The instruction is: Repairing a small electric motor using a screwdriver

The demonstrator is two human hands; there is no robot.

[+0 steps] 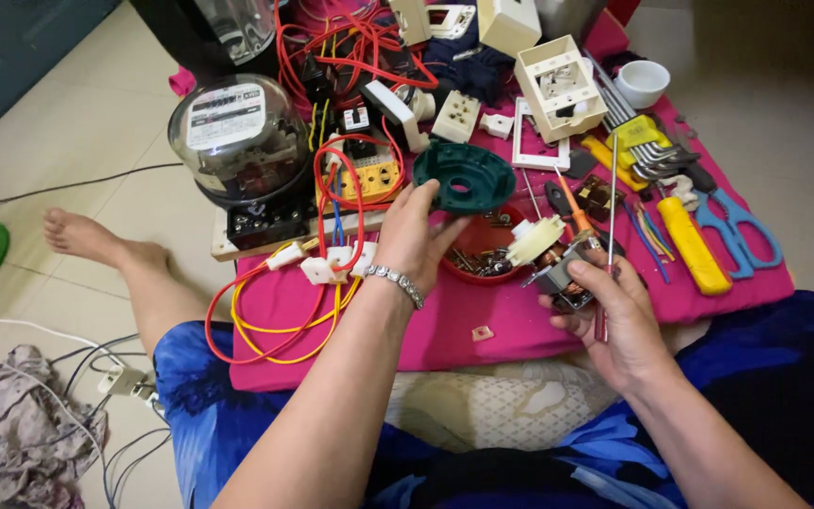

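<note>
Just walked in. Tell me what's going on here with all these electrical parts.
A person sits on the floor at a pink cloth strewn with electrical parts. The left hand holds a dark green round plastic cover above a red bowl of screws. The right hand grips a small electric motor together with a screwdriver. An electricity meter, red and yellow wires, hex keys and blue scissors lie around.

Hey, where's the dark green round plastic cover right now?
In the head view, just above centre, the green cover is held up by the left hand, above the red bowl of screws and right of the yellow switch block.
</note>
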